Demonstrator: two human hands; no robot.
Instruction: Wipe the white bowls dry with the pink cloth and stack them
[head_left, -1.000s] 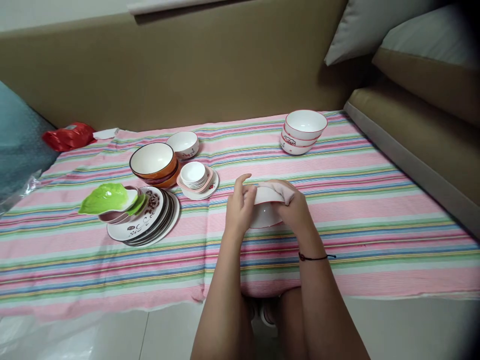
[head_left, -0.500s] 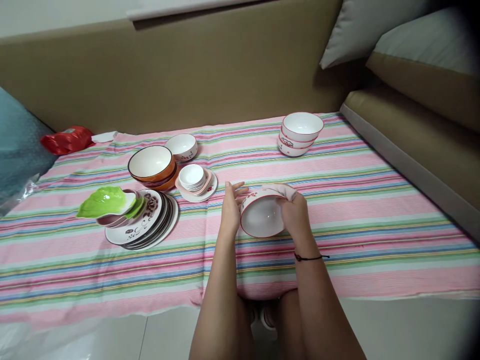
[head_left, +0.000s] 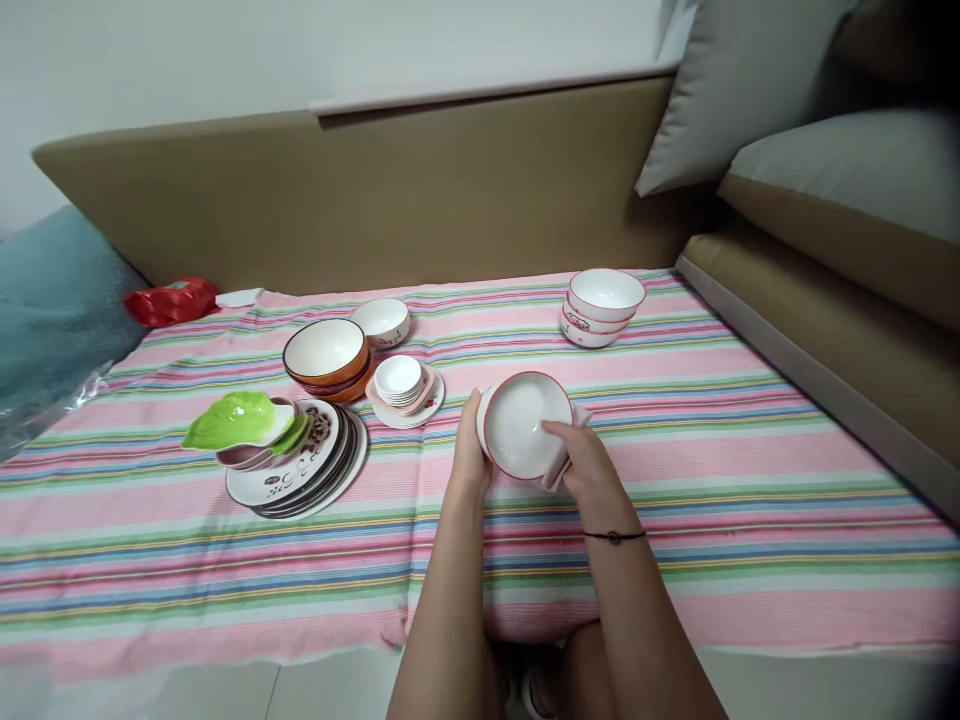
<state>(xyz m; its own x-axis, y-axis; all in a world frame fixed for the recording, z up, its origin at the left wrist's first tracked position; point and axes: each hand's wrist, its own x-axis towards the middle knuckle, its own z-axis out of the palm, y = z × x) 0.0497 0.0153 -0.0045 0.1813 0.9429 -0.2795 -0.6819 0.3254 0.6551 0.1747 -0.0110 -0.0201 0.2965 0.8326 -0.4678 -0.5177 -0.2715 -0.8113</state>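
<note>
Beyond held bowl (head_left: 525,428), stack (head_left: 602,308) with motif (head_left: 577,321)

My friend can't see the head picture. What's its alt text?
A left hand and right hand hold a tilted, red-rimmed white bowl, the right with a pinkish cloth. Stacked plates, orange bowls and more white bowls stand nearby on a striped spread.

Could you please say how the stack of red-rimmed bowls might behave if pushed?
The stack might tip, being wider above than at its base; its glossy, seemingly ceramic walls suggest stiff, breakable pieces. The striped cloth beneath may ruck.
</note>
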